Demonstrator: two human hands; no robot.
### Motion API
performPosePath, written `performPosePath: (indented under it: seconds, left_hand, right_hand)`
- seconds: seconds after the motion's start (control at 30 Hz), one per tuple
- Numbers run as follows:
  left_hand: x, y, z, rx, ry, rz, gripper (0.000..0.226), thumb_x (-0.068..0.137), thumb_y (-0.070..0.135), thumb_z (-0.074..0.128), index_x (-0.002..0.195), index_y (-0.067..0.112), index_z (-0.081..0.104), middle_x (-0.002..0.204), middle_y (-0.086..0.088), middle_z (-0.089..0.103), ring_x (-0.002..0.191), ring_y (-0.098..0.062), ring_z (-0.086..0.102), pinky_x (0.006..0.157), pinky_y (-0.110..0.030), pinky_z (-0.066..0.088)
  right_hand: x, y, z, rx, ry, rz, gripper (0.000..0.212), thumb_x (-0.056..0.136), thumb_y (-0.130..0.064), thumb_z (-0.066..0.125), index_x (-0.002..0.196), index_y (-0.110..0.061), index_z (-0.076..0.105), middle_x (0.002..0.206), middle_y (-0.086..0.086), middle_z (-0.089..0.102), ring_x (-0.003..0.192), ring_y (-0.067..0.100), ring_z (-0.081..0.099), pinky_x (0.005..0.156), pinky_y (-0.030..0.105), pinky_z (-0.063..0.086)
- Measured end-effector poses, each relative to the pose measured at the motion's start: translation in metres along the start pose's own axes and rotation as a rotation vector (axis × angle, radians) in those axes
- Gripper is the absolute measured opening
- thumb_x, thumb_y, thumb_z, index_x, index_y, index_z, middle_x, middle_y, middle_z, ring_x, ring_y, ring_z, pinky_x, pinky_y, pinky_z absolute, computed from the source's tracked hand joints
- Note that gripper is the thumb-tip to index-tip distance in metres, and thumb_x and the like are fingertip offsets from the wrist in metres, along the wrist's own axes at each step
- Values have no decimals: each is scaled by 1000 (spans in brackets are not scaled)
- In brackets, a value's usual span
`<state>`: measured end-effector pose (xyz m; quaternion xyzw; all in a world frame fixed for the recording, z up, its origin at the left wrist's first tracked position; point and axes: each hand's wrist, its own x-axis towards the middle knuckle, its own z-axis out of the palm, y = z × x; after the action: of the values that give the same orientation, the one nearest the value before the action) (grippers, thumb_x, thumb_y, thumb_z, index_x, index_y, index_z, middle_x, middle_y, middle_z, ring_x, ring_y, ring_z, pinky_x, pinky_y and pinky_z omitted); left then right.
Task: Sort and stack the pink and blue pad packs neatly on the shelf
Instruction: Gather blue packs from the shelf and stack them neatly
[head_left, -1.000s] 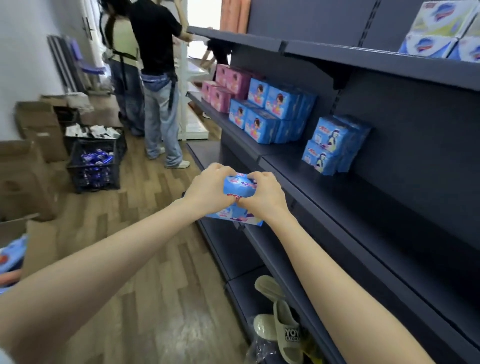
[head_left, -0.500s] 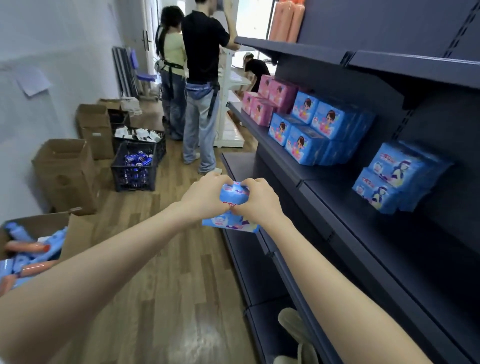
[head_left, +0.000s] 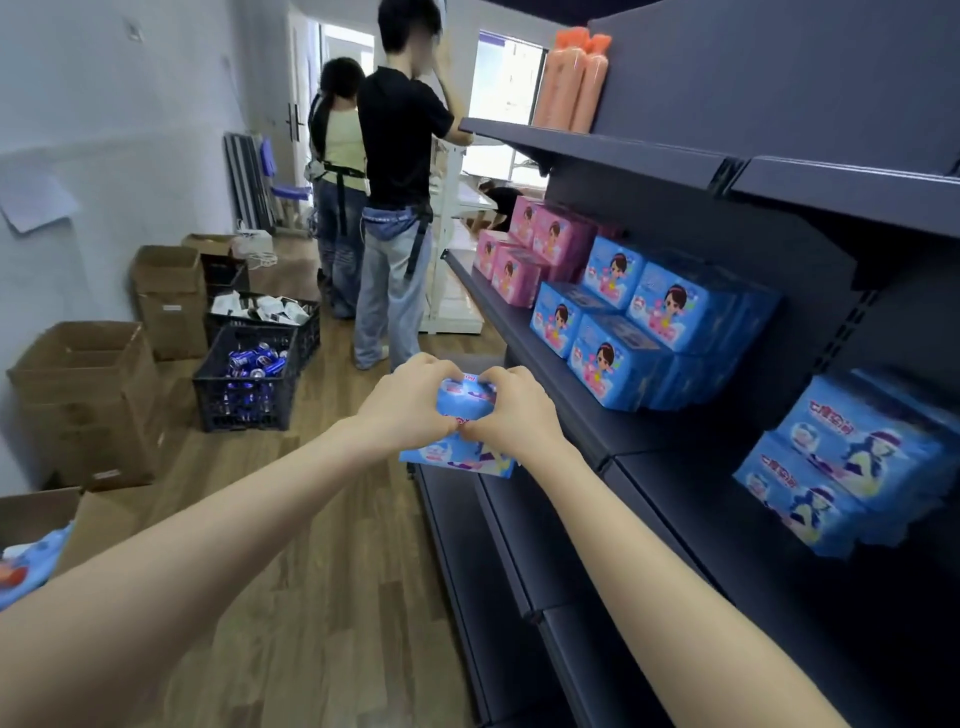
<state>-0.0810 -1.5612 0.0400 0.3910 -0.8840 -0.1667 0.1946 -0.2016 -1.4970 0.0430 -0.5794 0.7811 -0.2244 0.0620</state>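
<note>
Both my hands grip one blue pad pack in the aisle, just off the front edge of the dark shelf. My left hand wraps its left side, and my right hand wraps its right side, thumbs meeting on top. On the shelf, a stack of pink pad packs stands at the far end. Beside it sits a stack of blue pad packs. A separate group of blue packs lies nearer, at the right.
Two people stand in the aisle ahead. Black crates with cans and cardboard boxes line the left wall. A box with more packs sits at my lower left. Orange packs stand on the upper shelf.
My view has lifted and turned down the aisle, so the shelf stacks now appear lower and to the right. Both hands keep the same grip on the blue pack.
</note>
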Motion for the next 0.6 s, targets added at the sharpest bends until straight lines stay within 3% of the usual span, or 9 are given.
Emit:
performPosePath:
  seconds: [0.33,0.53,0.6]
  left_hand:
    - [60,8,7,-23,-6,89,52,77,22,69,126,20,53,128,-2,49,116,-20,48,94,-32,39]
    - [110,35,17,-51,-54,264,47,75,26,70,120,21,58,121,-1,55,111,-18,52,86,-29,41]
    - [124,45,23,-78,-90,325,48,74,27,72,120,20,58,122,-1,56,111,-18,52,88,-29,42]
  right_hand:
    - [42,28,-18,4,18,68,57,75,-30,72,126,-16,51,120,6,46,108,23,52,86,32,43]
    - [55,56,-46,-20,74,241,52,70,-29,75,117,-17,55,109,2,47,95,18,50,67,27,38]
    - [55,66,-55,-41,77,304,52,70,-30,75,115,-14,56,111,2,50,94,19,51,69,30,41]
